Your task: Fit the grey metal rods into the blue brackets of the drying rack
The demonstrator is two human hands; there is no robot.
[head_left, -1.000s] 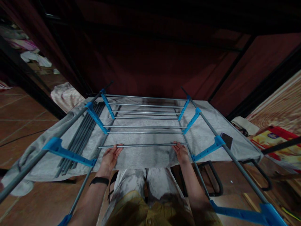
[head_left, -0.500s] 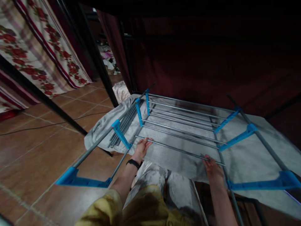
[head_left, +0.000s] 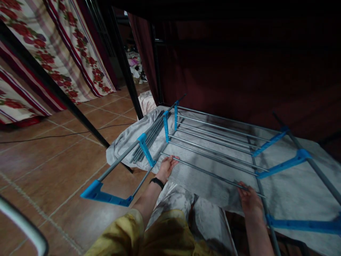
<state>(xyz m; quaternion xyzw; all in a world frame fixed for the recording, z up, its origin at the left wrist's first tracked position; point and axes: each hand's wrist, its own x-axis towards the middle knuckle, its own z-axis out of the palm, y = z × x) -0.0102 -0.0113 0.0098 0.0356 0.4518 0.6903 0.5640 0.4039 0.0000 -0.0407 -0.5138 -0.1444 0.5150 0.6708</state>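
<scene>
A person looks down at a metal drying rack [head_left: 213, 142] lying flat across the middle and right of the picture. Directions follow a clock face laid on the picture.

Two bare hands are in view, and both hold the nearest rod [head_left: 210, 173], a thin grey bar slanting from the centre down towards 4 o'clock. The left hand [head_left: 166, 167], just left of centre, has its fingers loosely hooked around the rod's left end. One black wristband [head_left: 157, 182] circles that wrist. The right hand [head_left: 250, 202], at 5 o'clock, has its fingers curled over the rod close to its right end.

Beyond this rod at least five more parallel grey rods run across the rack. Seven blue brackets [head_left: 146, 149] can be counted on its side rails: four along the left rail and three along the right.

One grey cloth [head_left: 290, 188] is spread beneath the rack. A bundle of loose rods [head_left: 149, 137] lies on the cloth by the left rail; their number cannot be told.

At 6 o'clock are the person's yellow shirt [head_left: 160, 234] and pale trousers [head_left: 186, 206]. A brown tiled floor [head_left: 53, 163] fills 8 o'clock, crossed by one black cable [head_left: 53, 136]. Floral curtains [head_left: 66, 53] hang at 10 o'clock, and dark red fabric [head_left: 239, 71] fills 12 to 2 o'clock.
</scene>
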